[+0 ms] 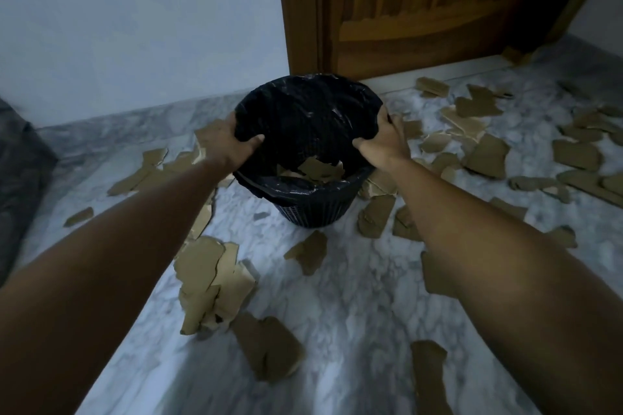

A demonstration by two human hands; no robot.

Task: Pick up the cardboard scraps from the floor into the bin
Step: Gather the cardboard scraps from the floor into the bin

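Marble floor point(354, 296), scraps point(209, 283) around bin point(303, 209), seemingly in both hands' grip.

bin point(308, 212) mouth open above, cardboard scraps point(212, 283) scattered around its base

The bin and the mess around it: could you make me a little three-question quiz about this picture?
1. True or false: both hands grip the bin rim.
2. What lies inside the bin? A) cardboard scraps B) bottles C) nothing
3. What stands behind the bin, to the right?

Key:
1. True: the left hand and the right hand hold opposite sides.
2. A: cardboard scraps show inside; many more lie on the floor.
3. A wooden door.
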